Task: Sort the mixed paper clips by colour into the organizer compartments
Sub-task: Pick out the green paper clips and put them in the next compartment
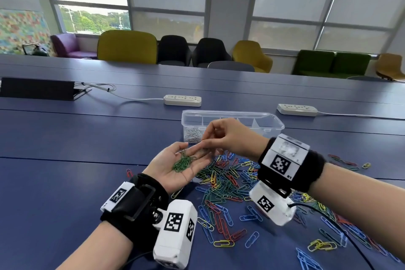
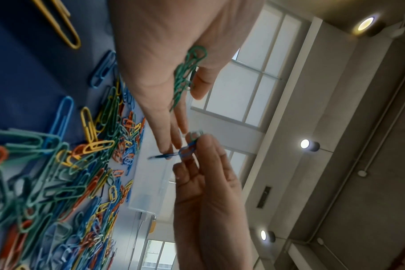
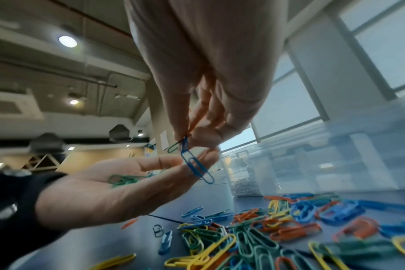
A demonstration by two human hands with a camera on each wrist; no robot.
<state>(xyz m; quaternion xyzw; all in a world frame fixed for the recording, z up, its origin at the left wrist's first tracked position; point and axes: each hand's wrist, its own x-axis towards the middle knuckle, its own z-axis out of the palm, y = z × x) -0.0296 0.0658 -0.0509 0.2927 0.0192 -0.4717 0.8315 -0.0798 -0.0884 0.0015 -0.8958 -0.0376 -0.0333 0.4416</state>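
My left hand (image 1: pixel 192 152) lies palm up above the table, and a small bunch of green clips (image 1: pixel 183 163) rests in it. Just over its fingertips my right hand (image 1: pixel 207 137) pinches a green clip (image 3: pixel 173 147) with a blue clip (image 3: pixel 197 166) hooked on it and hanging down. The clear organizer (image 1: pixel 232 114) stands right behind the hands; its leftmost compartment holds white clips (image 1: pixel 192 135). A mixed pile of clips (image 1: pixel 225 184) in blue, green, yellow and red is spread on the table under and right of the hands.
Two white power strips (image 1: pixel 182 100) (image 1: pixel 297 109) with cords lie behind the organizer. A black box (image 1: pixel 37 89) sits at the far left. Stray clips (image 1: pixel 320 245) reach the table's near right. Chairs line the far edge.
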